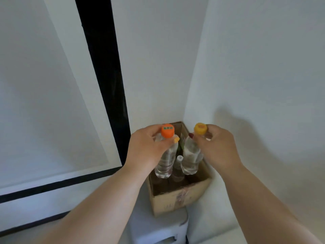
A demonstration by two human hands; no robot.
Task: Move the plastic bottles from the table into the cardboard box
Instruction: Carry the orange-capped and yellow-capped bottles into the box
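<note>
Both hands, left hand (147, 147) and right hand (218, 147), grip bottles above cardboard box (177, 201).

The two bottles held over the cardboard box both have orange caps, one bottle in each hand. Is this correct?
Not quite. In the head view only the left hand's bottle has an orange cap; the right hand's bottle has a yellow cap. Both are over the cardboard box.
</note>
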